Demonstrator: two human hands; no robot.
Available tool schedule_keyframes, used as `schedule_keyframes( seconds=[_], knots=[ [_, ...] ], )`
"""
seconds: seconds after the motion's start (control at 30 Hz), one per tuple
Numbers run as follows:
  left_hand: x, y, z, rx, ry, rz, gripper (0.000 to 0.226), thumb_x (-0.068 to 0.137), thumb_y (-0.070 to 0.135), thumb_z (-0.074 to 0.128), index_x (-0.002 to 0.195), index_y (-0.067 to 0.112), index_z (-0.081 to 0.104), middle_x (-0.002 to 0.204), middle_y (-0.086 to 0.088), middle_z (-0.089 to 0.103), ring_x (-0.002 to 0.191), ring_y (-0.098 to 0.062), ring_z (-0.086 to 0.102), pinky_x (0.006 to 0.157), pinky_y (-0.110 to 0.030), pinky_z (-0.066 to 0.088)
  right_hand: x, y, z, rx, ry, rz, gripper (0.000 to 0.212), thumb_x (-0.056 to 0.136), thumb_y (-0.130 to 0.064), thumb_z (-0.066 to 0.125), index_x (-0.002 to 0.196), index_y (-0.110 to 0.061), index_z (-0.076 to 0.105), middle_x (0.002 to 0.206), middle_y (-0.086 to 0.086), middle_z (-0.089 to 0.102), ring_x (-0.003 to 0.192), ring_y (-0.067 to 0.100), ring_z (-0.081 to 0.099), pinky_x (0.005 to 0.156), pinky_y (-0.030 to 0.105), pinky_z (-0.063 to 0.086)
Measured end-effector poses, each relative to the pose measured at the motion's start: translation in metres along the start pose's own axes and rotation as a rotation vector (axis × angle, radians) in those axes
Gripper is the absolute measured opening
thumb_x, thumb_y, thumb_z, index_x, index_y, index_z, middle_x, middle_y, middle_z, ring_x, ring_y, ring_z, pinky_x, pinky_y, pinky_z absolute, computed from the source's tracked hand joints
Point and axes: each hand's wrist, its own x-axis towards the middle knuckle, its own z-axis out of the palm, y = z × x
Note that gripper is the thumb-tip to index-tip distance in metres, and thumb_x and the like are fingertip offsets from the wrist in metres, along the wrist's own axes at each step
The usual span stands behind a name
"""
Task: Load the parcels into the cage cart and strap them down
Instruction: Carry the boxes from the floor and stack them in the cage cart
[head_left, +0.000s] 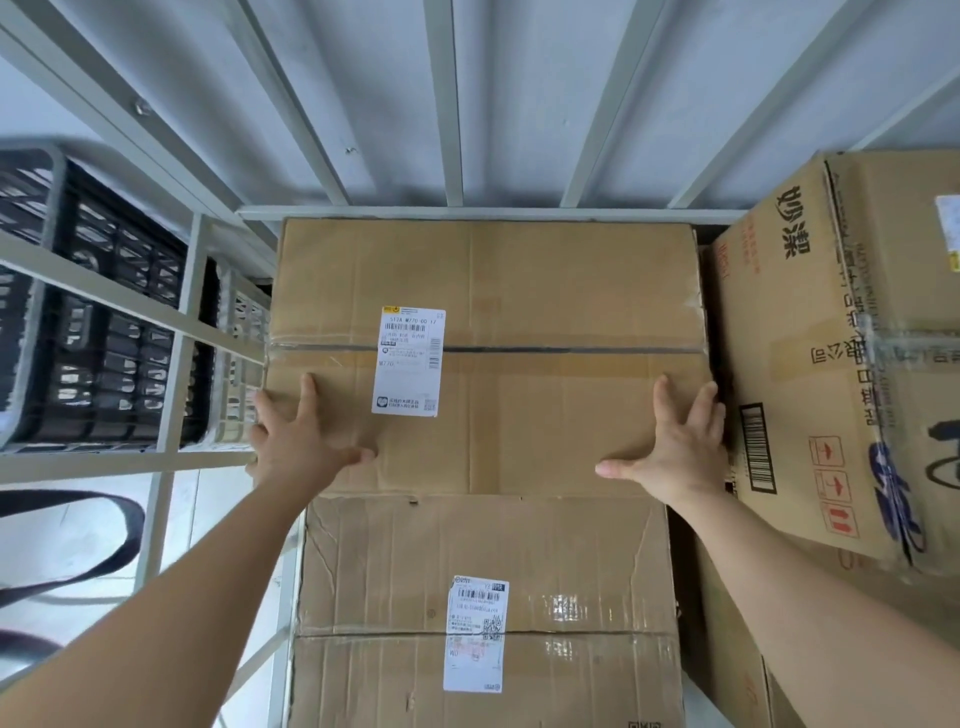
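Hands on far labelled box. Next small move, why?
Probably lift both hands off: the left hand and right hand lie flat on the plain brown cardboard box, which already sits level, close against the pale metal cage cart's rear rail.

This looks like a warehouse where parcels get sorted and sent out. Brown cardboard boxes (488, 291) with white stick-on labels (410, 361) and barcodes sit packed close together inside a metal cage cart (176, 322). Black plastic crates (104, 332) stand beside it. Behind is a plain grey wall (395, 93).
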Motion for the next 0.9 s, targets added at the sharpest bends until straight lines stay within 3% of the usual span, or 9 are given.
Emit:
schedule_keyframes(
  seconds=[0.1, 0.23, 0.37, 0.47, 0.57, 0.8, 0.9],
  knots=[
    [-0.001, 0.001, -0.005, 0.028, -0.038, 0.003, 0.125, 0.061, 0.058, 0.082, 0.150, 0.043, -0.004, 0.156, -0.008, -0.022, 0.144, -0.039, 0.004, 0.108, -0.063, 0.028, -0.002, -0.003, -0.005, -0.050, -0.037, 0.018, 0.137, 0.058, -0.067, 0.080, 0.152, -0.033, -0.013, 0.157, 0.016, -0.025, 0.148, 0.036, -0.012, 0.116, 0.050, 0.020],
    [-0.025, 0.010, -0.014, 0.219, -0.011, 0.095, 0.105, 0.071, 0.054, 0.077, 0.151, 0.031, 0.012, 0.159, -0.010, -0.016, 0.147, -0.034, -0.008, 0.113, -0.061, 0.013, -0.014, -0.010, -0.015, -0.117, 0.015, -0.073, 0.112, 0.072, -0.056, 0.076, 0.155, -0.024, 0.008, 0.162, 0.015, -0.004, 0.149, 0.033, -0.005, 0.120, 0.043, 0.014],
    [-0.067, 0.016, -0.022, 0.351, 0.052, 0.276, 0.080, 0.082, 0.049, 0.068, 0.145, 0.019, 0.029, 0.158, -0.005, 0.014, 0.146, -0.027, 0.007, 0.116, -0.044, 0.016, -0.048, -0.014, -0.023, -0.122, 0.035, -0.190, 0.086, 0.082, -0.050, 0.069, 0.150, -0.021, 0.026, 0.161, 0.008, 0.016, 0.150, 0.027, 0.005, 0.119, 0.039, 0.020],
    [-0.099, 0.021, -0.038, 0.372, 0.105, 0.351, 0.058, 0.085, 0.043, 0.066, 0.132, 0.018, 0.043, 0.142, 0.002, 0.041, 0.138, -0.020, 0.029, 0.108, -0.037, 0.028, -0.080, -0.012, -0.036, -0.100, 0.038, -0.230, 0.077, 0.085, -0.047, 0.067, 0.148, -0.020, 0.033, 0.155, 0.006, 0.032, 0.147, 0.026, 0.018, 0.116, 0.037, 0.023],
    [-0.131, 0.030, -0.057, 0.360, 0.120, 0.380, 0.050, 0.086, 0.040, 0.065, 0.128, 0.019, 0.048, 0.133, 0.003, 0.051, 0.126, -0.019, 0.043, 0.100, -0.035, 0.040, -0.114, -0.007, -0.057, -0.076, 0.084, -0.277, 0.066, 0.086, -0.046, 0.066, 0.142, -0.019, 0.042, 0.141, 0.003, 0.047, 0.137, 0.023, 0.034, 0.110, 0.034, 0.031],
    [-0.223, 0.060, -0.116, 0.374, 0.234, 0.541, 0.043, 0.089, 0.031, 0.063, 0.128, 0.021, 0.048, 0.129, 0.007, 0.052, 0.120, -0.015, 0.048, 0.087, -0.030, 0.043, -0.197, 0.012, -0.125, -0.052, 0.195, -0.384, 0.056, 0.087, -0.046, 0.064, 0.135, -0.022, 0.049, 0.133, -0.001, 0.053, 0.127, 0.022, 0.044, 0.106, 0.033, 0.036],
    [-0.262, 0.067, -0.141, 0.381, 0.288, 0.619, 0.030, 0.089, 0.025, 0.061, 0.116, 0.020, 0.050, 0.120, 0.007, 0.054, 0.111, -0.017, 0.051, 0.072, -0.027, 0.039, -0.236, 0.025, -0.155, -0.031, 0.291, -0.412, 0.055, 0.087, -0.047, 0.062, 0.134, -0.021, 0.048, 0.133, -0.001, 0.053, 0.127, 0.021, 0.044, 0.105, 0.033, 0.036]
  ],
)
